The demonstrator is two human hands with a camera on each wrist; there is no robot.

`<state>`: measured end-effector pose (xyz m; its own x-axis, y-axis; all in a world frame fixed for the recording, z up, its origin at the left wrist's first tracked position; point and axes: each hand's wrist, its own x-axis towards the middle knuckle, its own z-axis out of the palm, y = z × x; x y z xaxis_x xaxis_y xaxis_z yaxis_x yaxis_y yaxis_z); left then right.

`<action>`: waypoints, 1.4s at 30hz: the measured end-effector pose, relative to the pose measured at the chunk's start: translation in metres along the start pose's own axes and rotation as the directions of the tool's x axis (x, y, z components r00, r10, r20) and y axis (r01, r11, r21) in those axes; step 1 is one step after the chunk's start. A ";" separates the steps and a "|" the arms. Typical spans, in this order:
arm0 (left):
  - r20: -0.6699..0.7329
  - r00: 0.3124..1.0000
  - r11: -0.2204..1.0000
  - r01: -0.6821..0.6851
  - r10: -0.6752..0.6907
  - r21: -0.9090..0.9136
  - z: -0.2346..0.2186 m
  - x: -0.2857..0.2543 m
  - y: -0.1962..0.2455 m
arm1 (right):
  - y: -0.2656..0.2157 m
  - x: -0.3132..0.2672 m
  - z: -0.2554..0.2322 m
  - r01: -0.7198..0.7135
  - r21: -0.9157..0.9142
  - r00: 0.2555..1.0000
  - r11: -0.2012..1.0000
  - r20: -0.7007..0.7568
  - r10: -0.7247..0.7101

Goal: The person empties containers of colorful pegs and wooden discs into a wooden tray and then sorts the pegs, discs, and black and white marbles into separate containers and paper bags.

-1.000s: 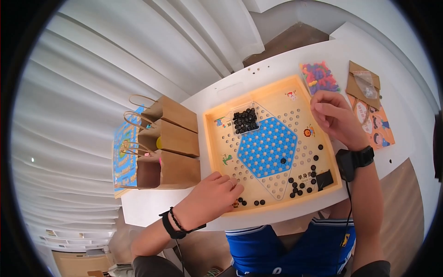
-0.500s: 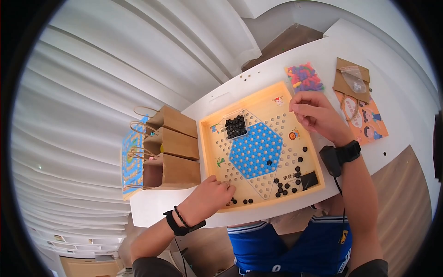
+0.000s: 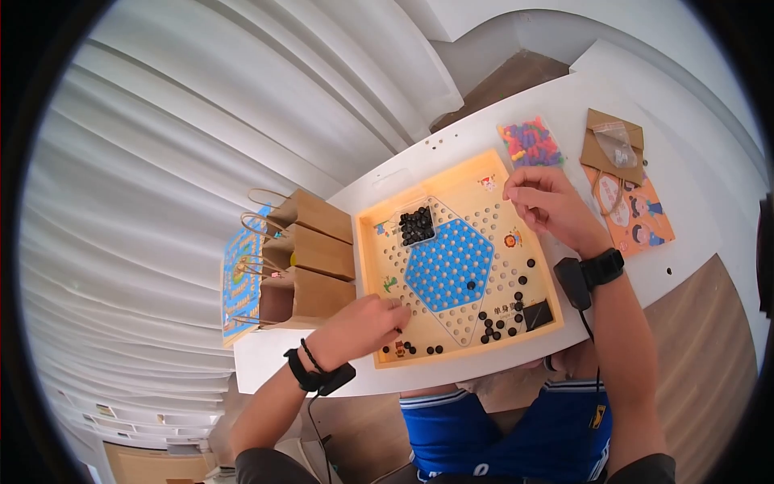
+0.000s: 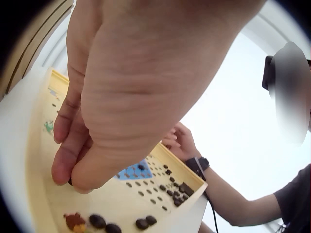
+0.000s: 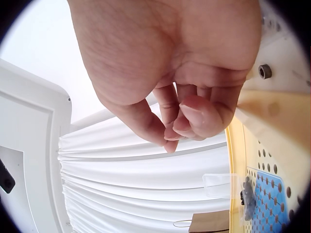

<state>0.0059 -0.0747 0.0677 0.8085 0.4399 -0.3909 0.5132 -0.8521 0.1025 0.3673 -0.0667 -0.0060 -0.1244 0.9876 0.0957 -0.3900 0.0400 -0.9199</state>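
A wooden game board [image 3: 504, 242] with a raised rim lies on the table, with a blue hexagon of holes [image 3: 443, 262] in its middle. Over its near left part, my left hand [image 3: 363, 324] pinches a black playing piece [image 4: 71, 182], mostly hidden by thumb and fingers. Below it, a few black pieces [image 4: 141, 224] lie along the near rim beside a bear picture [image 4: 74, 222]. My right hand [image 3: 556, 208] hovers at the board's right rim, fingers loosely curled with nothing in them. One black piece [image 3: 471, 285] sits on the hexagon.
A clear box of black pieces [image 3: 418, 226] stands on the board's far left. Several loose pieces [image 3: 497, 325] lie at the near right by a black square [image 3: 537, 315]. Paper bags [image 3: 322, 262] stand left; colourful pieces [image 3: 532, 143] and an orange booklet [image 3: 641, 214] lie right.
My left hand has risen from the near left corner, uncovering the bear picture and a piece there; a black piece now shows at its fingertips. The right hand keeps its pose by the rim.
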 end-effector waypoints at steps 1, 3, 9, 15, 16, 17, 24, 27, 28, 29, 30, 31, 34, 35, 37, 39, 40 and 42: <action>-0.065 0.998 0.996 -0.001 -0.004 -0.086 -0.009 0.005 -0.003 | 0.000 0.000 0.000 0.002 0.007 1.000 1.000 -0.007 -0.002; -0.136 0.991 0.985 -0.007 -0.017 -0.173 -0.025 0.019 -0.012 | -0.001 0.000 0.000 0.000 0.008 1.000 1.000 -0.004 0.000; -0.328 0.933 0.979 0.087 -0.144 -0.182 -0.041 0.063 -0.044 | 0.000 0.000 0.000 -0.004 0.011 1.000 1.000 -0.002 0.004; -0.227 0.974 1.000 0.001 0.002 0.011 -0.032 0.028 -0.014 | -0.002 -0.002 0.001 -0.011 0.009 1.000 1.000 -0.002 0.011; -0.147 0.989 1.000 -0.030 0.030 0.005 -0.029 0.017 -0.007 | -0.003 -0.001 0.001 -0.006 -0.007 1.000 1.000 -0.004 0.006; -0.066 0.996 0.998 -0.059 0.058 -0.003 -0.025 0.008 -0.002 | -0.003 -0.001 0.001 -0.012 -0.001 1.000 1.000 -0.006 0.012; 0.004 0.997 0.995 -0.081 0.081 0.064 0.002 -0.018 0.008 | -0.002 0.000 0.001 -0.002 -0.021 1.000 1.000 0.008 0.002; 0.056 0.998 0.996 -0.043 0.038 0.076 0.018 -0.015 0.010 | -0.001 0.000 0.000 0.007 -0.021 1.000 1.000 0.008 -0.007; 0.037 0.999 0.997 -0.022 0.019 0.080 0.023 -0.014 0.011 | -0.001 0.000 -0.001 0.011 -0.023 1.000 1.000 0.005 -0.011; 0.020 1.000 0.997 -0.002 0.000 0.082 0.026 -0.014 0.011 | -0.002 0.000 -0.002 0.014 -0.024 1.000 1.000 0.005 -0.014; 0.020 1.000 0.997 -0.003 0.001 0.083 0.028 -0.014 0.011 | -0.002 0.000 -0.001 0.016 -0.019 1.000 1.000 0.007 -0.016; 0.008 1.000 0.996 0.002 -0.002 0.085 0.030 -0.015 0.011 | -0.001 -0.001 -0.001 0.015 -0.013 1.000 1.000 0.008 -0.015; 0.009 1.000 0.999 0.004 -0.005 0.039 0.027 -0.014 0.012 | -0.003 -0.001 0.000 0.014 -0.028 1.000 1.000 0.013 -0.014; 0.014 1.000 1.000 0.003 -0.003 -0.009 0.025 -0.013 0.013 | -0.002 -0.001 0.000 0.014 -0.027 1.000 1.000 0.011 -0.013; -0.018 1.000 0.999 -0.010 0.009 -0.044 0.022 -0.010 0.020 | -0.001 0.000 0.000 0.009 -0.016 1.000 1.000 0.009 -0.009; -0.055 0.998 0.997 -0.023 0.019 -0.078 0.023 -0.007 0.023 | 0.001 0.000 -0.002 0.011 -0.020 1.000 1.000 0.011 -0.010; -0.046 0.998 0.998 -0.034 0.031 -0.058 0.025 -0.005 0.023 | 0.002 0.000 -0.003 0.012 -0.022 1.000 1.000 0.013 -0.011; -0.040 0.998 0.998 -0.048 0.046 -0.036 0.026 -0.003 0.023 | 0.001 0.000 -0.002 0.017 -0.024 1.000 1.000 0.015 -0.017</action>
<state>0.0076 -0.1031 0.0472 0.8423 0.4110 -0.3486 0.4841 -0.8613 0.1541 0.3693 -0.0666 -0.0076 -0.1317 0.9844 0.1170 -0.3698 0.0608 -0.9271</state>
